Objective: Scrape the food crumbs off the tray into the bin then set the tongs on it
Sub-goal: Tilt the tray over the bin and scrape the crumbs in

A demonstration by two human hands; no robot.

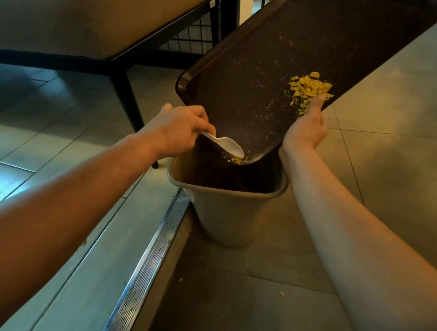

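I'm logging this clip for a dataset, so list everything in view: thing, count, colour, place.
tray: one, dark brown, tilted with its lower corner over the bin
crumb pile: one, yellow, on the tray by the right thumb
crumbs at the tray's lower edge: a few, yellow, under the spoon's tip
spoon: one, white plastic, bowl at the tray's lower edge
bin: one, beige, on the floor under the tray
stray crumbs: a couple, yellow, on the floor near the bin
floor drain grate: one, metal, running beside the bin
seat: one, tan cushion on a black frame, upper left
left hand: holds the spoon
right hand: grips the tray's edge
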